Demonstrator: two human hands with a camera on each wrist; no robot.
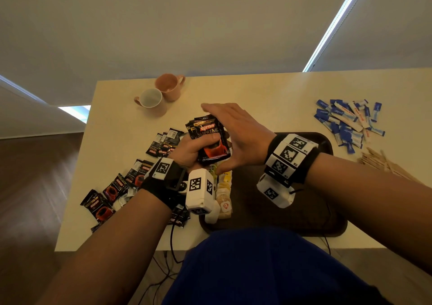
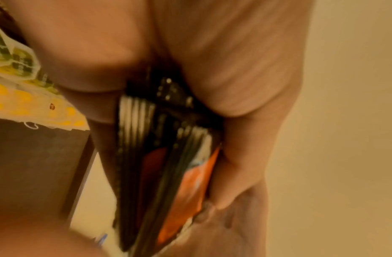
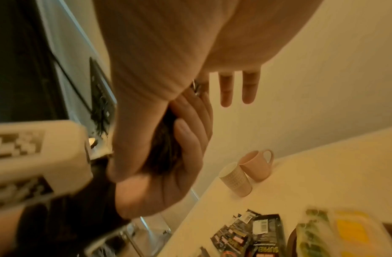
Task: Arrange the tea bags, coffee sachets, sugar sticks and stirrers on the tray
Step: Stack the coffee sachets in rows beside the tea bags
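Left hand (image 1: 187, 150) grips stack of glossy black-and-red coffee sachets (image 1: 210, 138) above dark brown plastic tray (image 1: 332, 225); right hand (image 1: 236, 131), fingers straight, squares it. Risk: slick stack fanning, spilling beside tray.

Tea bags (image 1: 224, 192) on tray (image 1: 311, 211) left edge; coffee sachets (image 1: 131, 178) left, sugar sticks (image 1: 348, 122) right.

A plain indoor room, perhaps an office: cream worktop (image 1: 257, 89), wood floor (image 1: 35, 176), roller blinds (image 1: 187, 24), two mugs (image 1: 161, 94).
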